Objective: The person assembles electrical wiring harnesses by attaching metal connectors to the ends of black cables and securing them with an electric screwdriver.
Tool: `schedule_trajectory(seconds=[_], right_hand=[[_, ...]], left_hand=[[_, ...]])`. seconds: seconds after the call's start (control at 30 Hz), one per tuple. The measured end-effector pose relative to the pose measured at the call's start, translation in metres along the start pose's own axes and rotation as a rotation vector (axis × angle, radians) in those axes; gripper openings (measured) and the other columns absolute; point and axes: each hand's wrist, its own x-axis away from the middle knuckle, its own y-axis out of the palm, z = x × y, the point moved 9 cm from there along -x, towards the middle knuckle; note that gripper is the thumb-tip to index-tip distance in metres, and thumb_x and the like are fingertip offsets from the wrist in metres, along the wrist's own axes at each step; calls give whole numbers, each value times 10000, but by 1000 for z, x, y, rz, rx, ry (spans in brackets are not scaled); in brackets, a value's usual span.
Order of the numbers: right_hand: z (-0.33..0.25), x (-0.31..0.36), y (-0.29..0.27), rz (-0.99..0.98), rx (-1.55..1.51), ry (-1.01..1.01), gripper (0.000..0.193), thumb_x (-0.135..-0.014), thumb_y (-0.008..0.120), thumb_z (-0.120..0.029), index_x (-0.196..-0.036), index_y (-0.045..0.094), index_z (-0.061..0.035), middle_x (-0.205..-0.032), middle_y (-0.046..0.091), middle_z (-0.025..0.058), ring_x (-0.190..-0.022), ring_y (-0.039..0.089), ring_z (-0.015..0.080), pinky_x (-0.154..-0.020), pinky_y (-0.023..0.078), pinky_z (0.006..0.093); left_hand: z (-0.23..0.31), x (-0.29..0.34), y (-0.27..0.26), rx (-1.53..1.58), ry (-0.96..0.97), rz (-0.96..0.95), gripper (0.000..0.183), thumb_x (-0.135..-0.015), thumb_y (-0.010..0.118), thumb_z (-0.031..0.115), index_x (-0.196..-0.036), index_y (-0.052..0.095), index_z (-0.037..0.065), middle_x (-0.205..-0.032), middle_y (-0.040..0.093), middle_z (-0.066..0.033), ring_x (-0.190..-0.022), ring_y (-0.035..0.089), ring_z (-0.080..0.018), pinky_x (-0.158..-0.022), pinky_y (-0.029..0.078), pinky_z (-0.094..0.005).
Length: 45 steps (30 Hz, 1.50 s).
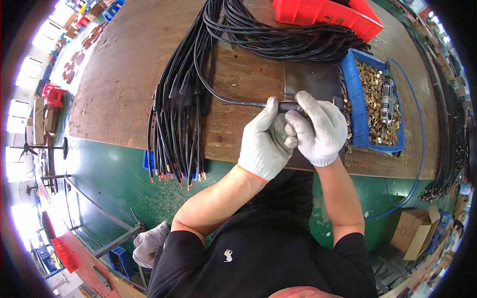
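Note:
Both my hands wear white knit gloves and meet over the near edge of the table. My left hand (263, 141) pinches a black cable (233, 102), with the thumb along its thicker dark end section. Curled fingers of my right hand (322, 130) close round that same end from the right, so the very tip is hidden. From my hands the cable curves left and up into a large bundle of black cables (174, 109). Bare copper ends (189, 186) of the bundle hang past the table's front edge.
On the right stands a blue bin (361, 116) full of small brass-coloured parts, with a silver power tool (387, 99) lying on them. A blue hose (421, 134) loops round it. A red bin (323, 14) sits at the back; a cardboard box (411, 231) is on the floor.

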Motion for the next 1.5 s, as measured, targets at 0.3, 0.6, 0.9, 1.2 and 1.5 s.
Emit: schedule_trajectory(seconds=[0.3,0.6,0.9,1.2,1.5], right_hand=[[65,25,30,-164,-639,900,348,-918,843,-75,-1241,753,16,-1030,786,43,-918,696,78,-810,571,256],[65,45,35,-93,-852,956,186,-1064,698,-168,-1095,762,3,-907,719,-5,-740,547,19,-639,430,210],[75,47,38,-102,-913,1013,280,-1055,728,-258,-1167,736,-1,-831,708,29,-645,612,93,-549,485,283],[53,3,15,-647,111,261,401,-1010,698,-445,-980,698,-45,-860,747,171,-751,742,383,-637,572,470],[53,11,17,-567,107,211,391,-962,717,-457,-815,739,-96,-705,710,134,-685,727,365,-608,561,455]], left_hand=[[71,45,49,-1771,737,316,286,-965,797,244,-1154,696,55,-988,725,-99,-868,683,-257,-764,562,-373],[35,-1,63,-2286,693,-367,787,-854,767,46,-1555,412,13,-1278,661,-261,-1132,658,-474,-991,525,-525],[44,-11,62,-2400,683,-426,829,-869,730,8,-1610,359,-10,-1281,686,-258,-1111,674,-466,-993,535,-506],[36,-12,71,-2525,599,-515,786,-872,730,34,-1597,428,52,-1085,707,-208,-1037,688,-440,-936,547,-518],[27,-22,60,-2629,449,-409,635,-836,694,-9,-1451,543,47,-1021,735,-202,-943,724,-417,-818,581,-519]])
